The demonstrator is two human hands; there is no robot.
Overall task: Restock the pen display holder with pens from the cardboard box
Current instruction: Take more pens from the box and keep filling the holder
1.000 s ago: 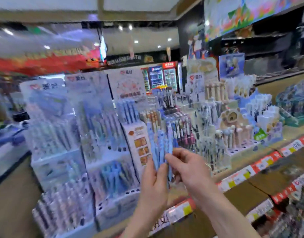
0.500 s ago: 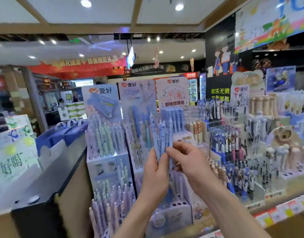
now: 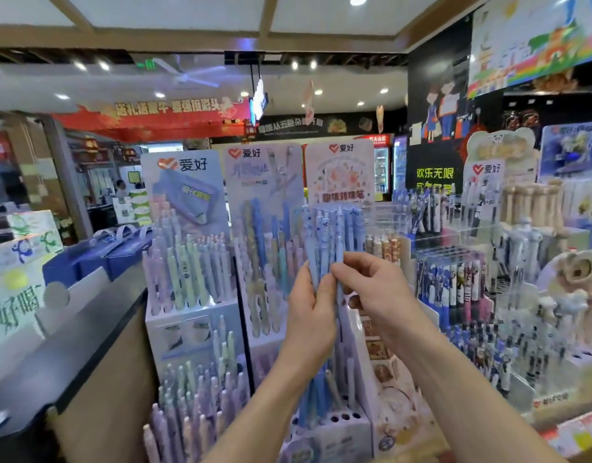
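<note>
pens point(image 3: 328, 235), a blue bunch, stand upright in the left hand point(image 3: 309, 315), whose fingers curl round them. right hand point(image 3: 378, 292) pinches one pen of the bunch between thumb and forefinger. the bunch is in front of the holder point(image 3: 334, 439), above its front holes.

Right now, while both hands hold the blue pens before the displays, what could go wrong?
1. The left hand grips the fanned bundle of blue pens while the right hand pinches one; pulling it out might drag others loose and drop them.
2. The empty holes of the pen display holder sit low, partly behind the forearms, so a pen could miss or knock neighbours.
</note>
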